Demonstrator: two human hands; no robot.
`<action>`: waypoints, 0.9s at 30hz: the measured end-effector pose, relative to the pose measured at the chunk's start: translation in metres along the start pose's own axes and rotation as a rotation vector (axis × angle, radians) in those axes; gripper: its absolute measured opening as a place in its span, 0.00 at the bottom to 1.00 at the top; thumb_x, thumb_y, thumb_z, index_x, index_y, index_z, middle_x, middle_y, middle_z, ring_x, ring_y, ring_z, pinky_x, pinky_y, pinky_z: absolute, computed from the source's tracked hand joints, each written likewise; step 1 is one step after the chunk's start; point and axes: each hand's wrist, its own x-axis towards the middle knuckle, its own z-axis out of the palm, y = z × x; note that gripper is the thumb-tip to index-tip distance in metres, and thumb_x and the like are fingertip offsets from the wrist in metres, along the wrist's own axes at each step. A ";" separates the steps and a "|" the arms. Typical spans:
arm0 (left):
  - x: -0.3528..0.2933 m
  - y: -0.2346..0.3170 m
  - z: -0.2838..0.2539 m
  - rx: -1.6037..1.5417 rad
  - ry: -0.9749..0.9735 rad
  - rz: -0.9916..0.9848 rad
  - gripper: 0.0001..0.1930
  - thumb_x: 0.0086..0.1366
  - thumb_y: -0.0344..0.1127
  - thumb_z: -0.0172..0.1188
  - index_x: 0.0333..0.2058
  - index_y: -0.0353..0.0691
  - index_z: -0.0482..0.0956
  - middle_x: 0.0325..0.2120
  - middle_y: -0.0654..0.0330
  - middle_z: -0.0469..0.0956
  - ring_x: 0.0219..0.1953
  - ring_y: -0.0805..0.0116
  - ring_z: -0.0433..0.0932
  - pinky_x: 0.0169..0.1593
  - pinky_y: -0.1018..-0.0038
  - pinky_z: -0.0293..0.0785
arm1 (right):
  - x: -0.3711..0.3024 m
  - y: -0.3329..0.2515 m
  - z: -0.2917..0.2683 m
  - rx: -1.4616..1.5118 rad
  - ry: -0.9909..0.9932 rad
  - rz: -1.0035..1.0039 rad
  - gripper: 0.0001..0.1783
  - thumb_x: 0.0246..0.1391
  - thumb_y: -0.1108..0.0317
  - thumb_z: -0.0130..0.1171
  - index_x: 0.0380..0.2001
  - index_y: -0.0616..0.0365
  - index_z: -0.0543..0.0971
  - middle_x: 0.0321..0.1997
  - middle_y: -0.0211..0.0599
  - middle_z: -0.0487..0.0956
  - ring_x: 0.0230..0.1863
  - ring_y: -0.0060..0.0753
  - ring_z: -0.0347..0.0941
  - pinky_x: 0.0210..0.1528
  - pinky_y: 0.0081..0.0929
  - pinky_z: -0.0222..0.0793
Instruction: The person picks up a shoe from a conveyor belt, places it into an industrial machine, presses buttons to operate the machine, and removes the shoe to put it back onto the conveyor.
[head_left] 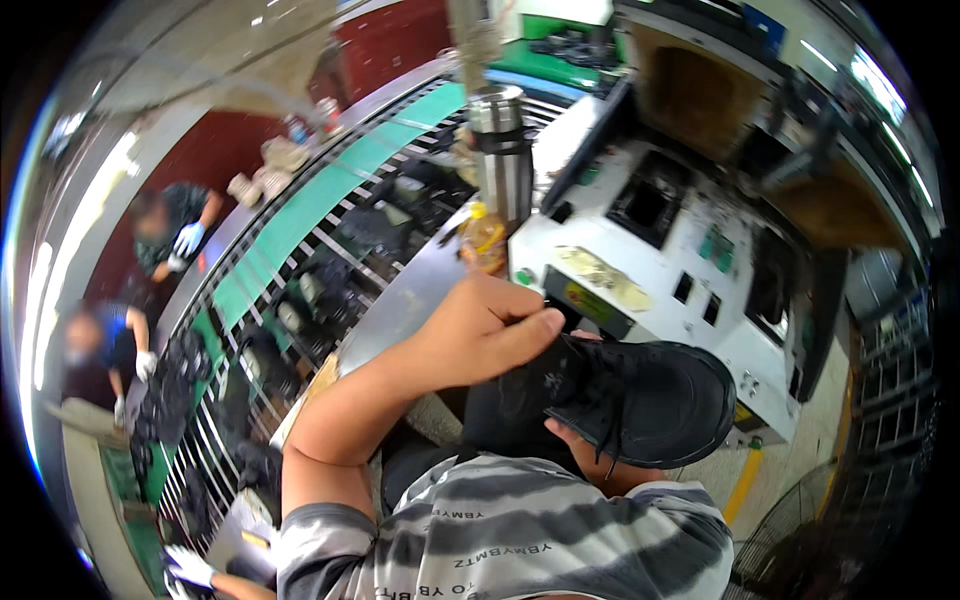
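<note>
A black lace-up sneaker [655,395] is held in front of my chest, its toe pointing right and its dark laces hanging loose. My right hand [572,436] grips it from beneath, mostly hidden by the shoe. Close above the shoe's collar, my left hand [490,330] is closed with the thumb pressed against curled fingers. A small dark bit shows by that thumb, but what the fingers pinch is hidden.
Ahead to the right stands a white machine [590,215] with openings and a raised lid. A steel thermos [505,165] and a yellow bottle [483,238] stand beside it. A roller conveyor [330,225] carries several black shoes at left, where gloved co-workers stand. A fan [800,530] is lower right.
</note>
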 end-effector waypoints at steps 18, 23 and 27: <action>-0.052 -0.316 0.227 0.319 -0.058 -0.155 0.12 0.55 0.37 0.62 0.18 0.39 0.73 0.16 0.50 0.74 0.20 0.51 0.75 0.26 0.59 0.70 | -0.029 0.082 -0.504 -1.055 0.940 1.263 0.62 0.24 0.55 0.71 0.68 0.53 0.55 0.59 0.58 0.71 0.59 0.57 0.70 0.59 0.41 0.65; -0.054 -0.316 0.226 0.336 0.028 -0.206 0.12 0.54 0.36 0.63 0.18 0.38 0.73 0.15 0.50 0.74 0.19 0.52 0.75 0.25 0.61 0.71 | -0.007 0.160 -0.549 -1.028 0.717 1.579 0.62 0.26 0.51 0.69 0.69 0.46 0.54 0.62 0.49 0.71 0.61 0.53 0.69 0.59 0.46 0.66; -0.052 -0.314 0.218 0.336 0.063 -0.242 0.12 0.54 0.36 0.63 0.17 0.38 0.73 0.14 0.50 0.73 0.18 0.52 0.75 0.25 0.62 0.71 | 0.000 0.185 -0.528 -1.058 0.539 1.803 0.61 0.28 0.49 0.69 0.69 0.43 0.54 0.63 0.46 0.70 0.63 0.50 0.67 0.60 0.50 0.64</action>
